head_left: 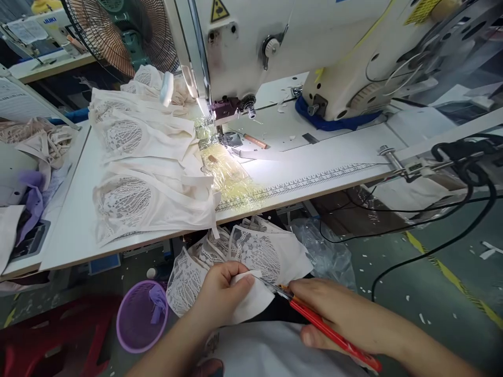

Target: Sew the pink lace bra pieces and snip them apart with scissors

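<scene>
My left hand (222, 298) is closed, pinching the edge of a cream lace garment piece (255, 256) that lies on my lap below the table edge. My right hand (338, 314) is closed round a red pen-like tool (334, 335) whose tip touches the cloth just right of my left thumb. Several more cream lace pieces (145, 173) are stacked on the left of the sewing table (314, 167). A white industrial sewing machine (298, 47) stands at the back with its lamp lighting the needle area (226, 133).
A purple waste basket (139, 317) sits on the floor at lower left, beside a red stool (51, 330). A fan (121, 31) stands at the back left. Black cables (463, 209) trail at right. Clear plastic (231, 178) lies under the needle.
</scene>
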Demonstrator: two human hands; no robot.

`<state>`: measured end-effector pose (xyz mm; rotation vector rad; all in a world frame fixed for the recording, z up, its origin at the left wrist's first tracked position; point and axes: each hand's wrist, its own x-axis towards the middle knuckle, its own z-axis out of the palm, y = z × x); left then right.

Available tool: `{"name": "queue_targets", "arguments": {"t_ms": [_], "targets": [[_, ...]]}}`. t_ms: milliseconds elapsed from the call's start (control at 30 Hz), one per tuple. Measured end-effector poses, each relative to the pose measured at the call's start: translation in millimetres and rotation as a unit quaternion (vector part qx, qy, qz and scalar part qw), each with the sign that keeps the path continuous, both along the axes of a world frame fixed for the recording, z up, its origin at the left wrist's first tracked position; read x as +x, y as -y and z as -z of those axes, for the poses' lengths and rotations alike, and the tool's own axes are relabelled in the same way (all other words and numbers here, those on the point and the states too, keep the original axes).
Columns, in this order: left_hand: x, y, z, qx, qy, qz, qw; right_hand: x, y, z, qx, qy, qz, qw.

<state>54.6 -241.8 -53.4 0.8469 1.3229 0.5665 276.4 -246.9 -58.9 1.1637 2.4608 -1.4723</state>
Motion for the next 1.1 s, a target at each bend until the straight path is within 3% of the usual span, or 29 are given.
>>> {"name": "queue_targets", "arguments": {"t_ms": [367, 733, 833, 967, 1100], "targets": [[2, 0, 3.4, 0.0, -0.008, -0.013, 1.0, 0, 2, 8.6, -0.011, 0.0, 0.034, 0.999], [-2, -1, 5.1, 0.012, 0.022, -0.011, 1.0, -13, 16, 30.3, -0.054, -0.061, 0.149, 0.985], [-4, 0, 4.3, 0.016, 0.011, -0.01, 1.0, -16, 14, 31.1, -0.048, -0.095, 0.209, 0.972], [-6, 2, 2.9, 0.044, -0.014, -0.002, 0.999, -20, 11, 19.1, -0.053, -0.202, 0.312, 0.927], [-5, 1, 1.3, 0.063, -0.034, 0.004, 0.997, -31, 11, 3.5, -0.053, -0.261, 0.325, 0.908]]}}
